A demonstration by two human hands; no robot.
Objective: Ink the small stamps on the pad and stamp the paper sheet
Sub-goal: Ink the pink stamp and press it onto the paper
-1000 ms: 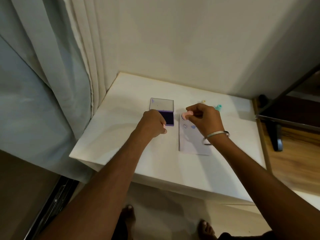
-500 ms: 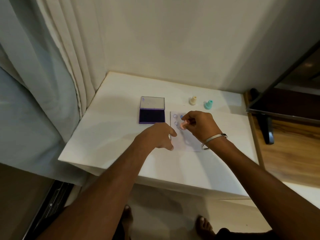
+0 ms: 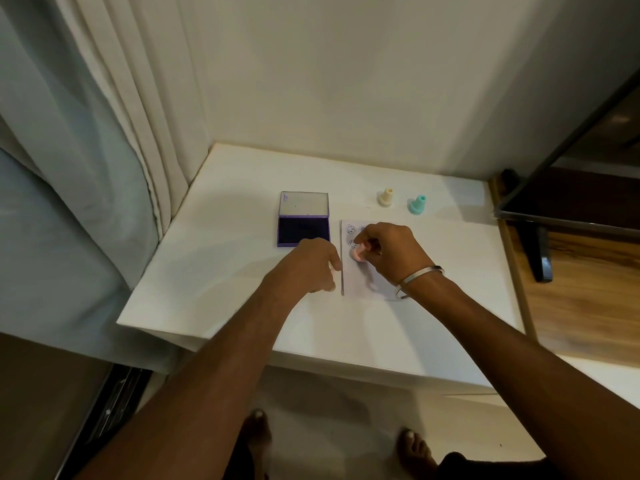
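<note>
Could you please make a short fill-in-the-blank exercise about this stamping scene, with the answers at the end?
1. The right hand presses a small ____ stamp on the paper sheet.
2. The ink pad lies open, to the ____ of the sheet.
3. Beyond the sheet stand two unused stamps, one cream and one ____.
4. The left hand rests at the sheet's ____ edge.

Answers: pink; left; teal; left

left hand (image 3: 304, 268) flat, right hand (image 3: 391, 252) pinching
</note>
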